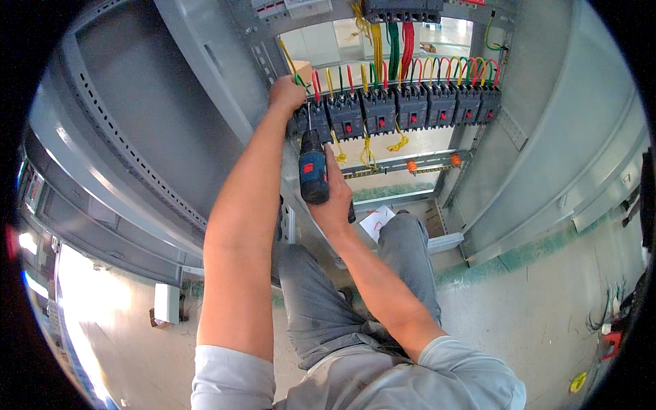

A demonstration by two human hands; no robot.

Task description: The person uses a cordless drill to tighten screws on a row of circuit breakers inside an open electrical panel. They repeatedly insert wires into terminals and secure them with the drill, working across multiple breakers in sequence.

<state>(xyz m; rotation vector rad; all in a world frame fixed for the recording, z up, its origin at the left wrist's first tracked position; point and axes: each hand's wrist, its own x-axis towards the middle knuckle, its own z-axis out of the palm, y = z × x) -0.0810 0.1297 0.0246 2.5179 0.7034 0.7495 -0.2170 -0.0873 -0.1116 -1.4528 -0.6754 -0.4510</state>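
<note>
My right hand (333, 198) is wrapped round the handle of a blue and black cordless drill (313, 169). Its long thin bit points up to the leftmost black circuit breaker (315, 117) in the row; whether the tip sits in a screw is too small to tell. At that breaker's upper left corner, my left hand (287, 94) is closed, fingers pinched at a short green wire (298, 79). A yellow wire (287, 56) runs down to the same spot. My fingertips are partly hidden. Red, yellow and green wires loop from the tops of the other breakers (412, 108).
The grey metal cabinet frame (198, 61) rises on my left, with another panel (547, 137) at the right. Thick yellow, green and red cable bundles (393, 51) hang above the row. Below lies a rail (389, 165) with orange insulators. Yellow cords (369, 154) dangle from the breakers.
</note>
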